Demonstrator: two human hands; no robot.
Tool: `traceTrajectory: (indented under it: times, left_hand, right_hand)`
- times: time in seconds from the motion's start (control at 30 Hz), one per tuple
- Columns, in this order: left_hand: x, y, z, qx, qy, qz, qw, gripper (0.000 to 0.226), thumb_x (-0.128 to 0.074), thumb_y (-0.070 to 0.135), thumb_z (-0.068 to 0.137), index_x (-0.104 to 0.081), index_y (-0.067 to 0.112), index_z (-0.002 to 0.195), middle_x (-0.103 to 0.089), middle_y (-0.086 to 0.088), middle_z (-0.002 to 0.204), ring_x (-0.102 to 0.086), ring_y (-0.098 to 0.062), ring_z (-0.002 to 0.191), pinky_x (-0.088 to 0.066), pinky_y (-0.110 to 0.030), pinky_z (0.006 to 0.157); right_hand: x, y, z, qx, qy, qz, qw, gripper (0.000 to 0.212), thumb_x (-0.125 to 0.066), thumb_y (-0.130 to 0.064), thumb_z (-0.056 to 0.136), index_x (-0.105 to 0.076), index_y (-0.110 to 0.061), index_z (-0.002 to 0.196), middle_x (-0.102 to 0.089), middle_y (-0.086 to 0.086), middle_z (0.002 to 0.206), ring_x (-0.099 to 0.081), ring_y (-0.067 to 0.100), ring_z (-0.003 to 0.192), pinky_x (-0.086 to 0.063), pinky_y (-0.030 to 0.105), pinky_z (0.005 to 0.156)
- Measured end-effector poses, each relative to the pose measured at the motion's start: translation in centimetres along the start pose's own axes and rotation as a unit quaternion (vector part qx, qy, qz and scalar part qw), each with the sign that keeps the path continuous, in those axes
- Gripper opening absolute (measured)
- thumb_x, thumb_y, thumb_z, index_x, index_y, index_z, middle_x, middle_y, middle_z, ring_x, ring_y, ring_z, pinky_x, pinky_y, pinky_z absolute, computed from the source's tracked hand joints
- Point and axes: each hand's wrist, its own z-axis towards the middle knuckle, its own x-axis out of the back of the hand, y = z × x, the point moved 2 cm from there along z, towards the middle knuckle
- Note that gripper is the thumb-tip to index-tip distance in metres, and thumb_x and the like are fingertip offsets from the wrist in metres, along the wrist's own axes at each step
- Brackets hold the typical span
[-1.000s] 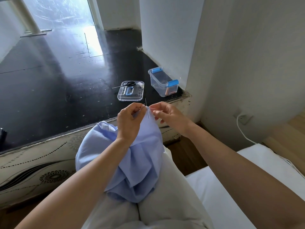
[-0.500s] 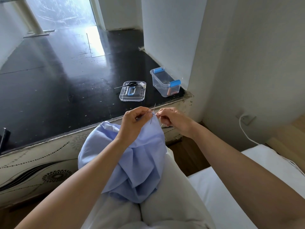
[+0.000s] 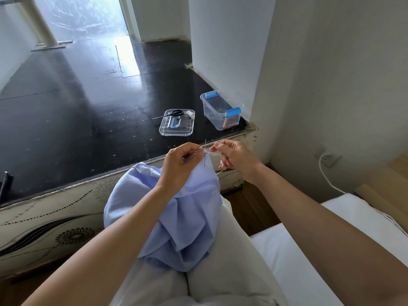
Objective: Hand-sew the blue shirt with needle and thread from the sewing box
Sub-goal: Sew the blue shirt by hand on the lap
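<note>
Your hands have drawn a little apart in mid-frame: the left hand pinches the blue shirt on your lap while the right hand pinches the thread and pulls it sideways, probably tightening a stitch.

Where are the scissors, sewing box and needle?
scissors [image 3: 176,112], head view, on the black handles.
sewing box [image 3: 212,117], head view, on its clear side wall.
needle [image 3: 205,159], head view, on the middle of the shaft.
</note>
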Motion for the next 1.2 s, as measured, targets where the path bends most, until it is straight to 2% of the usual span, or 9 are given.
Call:
traceTrajectory:
  times: [0.17,0.3,0.5,0.73,0.87,0.97,1.07,1.13,1.2]
  left_hand:
    - [-0.1,-0.2,0.1,-0.001,-0.016,0.005,1.000,0.007,-0.065,0.016,0.091,-0.069,0.017,0.095,-0.065,0.010,0.078,-0.060,-0.001,0.072,-0.048,-0.011,0.066]
    - [0.0,-0.2,0.0,0.000,-0.028,0.003,1.000,0.007,-0.065,0.015,0.091,-0.068,0.021,0.093,-0.064,0.014,0.076,-0.058,0.000,0.068,-0.047,-0.012,0.064]
    - [0.0,0.0,-0.1,-0.009,-0.026,0.001,1.000,0.011,-0.066,0.016,0.091,-0.067,0.026,0.091,-0.064,0.015,0.077,-0.060,0.000,0.071,-0.050,-0.017,0.067]
    - [-0.2,0.0,0.0,-0.014,-0.040,0.006,0.999,0.020,-0.061,0.032,0.086,-0.069,0.017,0.097,-0.065,0.008,0.080,-0.061,0.000,0.073,-0.048,-0.010,0.067]
    - [0.0,0.3,-0.1,-0.020,-0.043,-0.010,0.999,0.010,-0.063,0.021,0.089,-0.067,0.021,0.099,-0.065,0.013,0.086,-0.062,0.006,0.079,-0.051,-0.010,0.074]
    - [0.3,0.5,-0.2,-0.021,-0.048,-0.015,0.999,0.012,-0.060,0.026,0.087,-0.065,0.024,0.098,-0.064,0.015,0.086,-0.062,0.007,0.081,-0.052,-0.010,0.076]
    - [0.3,0.4,0.0,-0.020,-0.045,-0.018,0.999,0.015,-0.059,0.031,0.087,-0.065,0.023,0.098,-0.065,0.010,0.087,-0.062,0.005,0.081,-0.052,-0.012,0.076]
    - [0.2,0.3,0.1,-0.016,-0.037,-0.008,0.999,0.014,-0.060,0.030,0.088,-0.067,0.020,0.096,-0.066,0.008,0.085,-0.061,0.002,0.080,-0.052,-0.012,0.073]
    - [0.1,0.2,0.2,-0.012,-0.030,-0.005,0.999,0.005,-0.063,0.019,0.091,-0.067,0.019,0.094,-0.065,0.011,0.082,-0.061,0.001,0.077,-0.050,-0.011,0.071]
  right_hand:
    - [-0.7,-0.6,0.2,-0.016,-0.058,-0.047,0.997,0.029,-0.055,-0.049,0.093,-0.067,-0.025,0.105,-0.067,-0.003,0.116,-0.057,0.014,0.112,-0.044,0.036,0.095]
    - [-0.5,-0.7,0.3,-0.006,-0.019,0.067,0.998,0.010,-0.064,-0.030,0.092,-0.066,-0.024,0.084,-0.070,-0.006,0.094,-0.060,0.014,0.104,-0.039,0.034,0.089]
    - [-0.1,-1.0,0.4,-0.023,-0.005,0.057,0.998,0.021,-0.063,-0.043,0.090,-0.069,-0.023,0.092,-0.072,-0.008,0.101,-0.062,0.014,0.108,-0.040,0.036,0.089]
    - [-0.4,-1.4,0.4,-0.026,-0.034,0.074,0.996,0.010,-0.056,-0.027,0.097,-0.060,-0.023,0.089,-0.073,-0.006,0.094,-0.066,0.012,0.099,-0.041,0.036,0.090]
    - [0.9,-1.7,1.0,-0.030,0.153,0.317,0.935,0.011,-0.041,-0.016,0.104,-0.050,-0.013,0.109,-0.074,0.000,0.077,-0.071,0.017,0.081,-0.050,0.040,0.093]
    - [1.9,-2.0,0.9,-0.015,0.241,0.387,0.890,0.008,-0.043,-0.013,0.104,-0.050,-0.012,0.100,-0.057,0.000,0.057,-0.057,0.012,0.054,-0.059,0.031,0.072]
    - [2.5,-2.5,0.2,-0.008,0.205,0.237,0.950,0.014,-0.050,-0.018,0.100,-0.054,-0.015,0.088,-0.042,-0.004,0.057,-0.038,0.008,0.052,-0.040,0.018,0.046]
    - [2.5,-2.5,-0.3,0.017,0.118,0.062,0.991,0.019,-0.054,-0.028,0.098,-0.062,-0.017,0.085,-0.044,-0.011,0.055,-0.037,0.004,0.051,-0.034,0.018,0.049]
    - [2.3,-2.4,-0.7,0.025,0.037,-0.091,0.995,0.030,-0.057,-0.041,0.095,-0.070,-0.017,0.085,-0.055,-0.018,0.062,-0.048,0.003,0.064,-0.037,0.020,0.061]
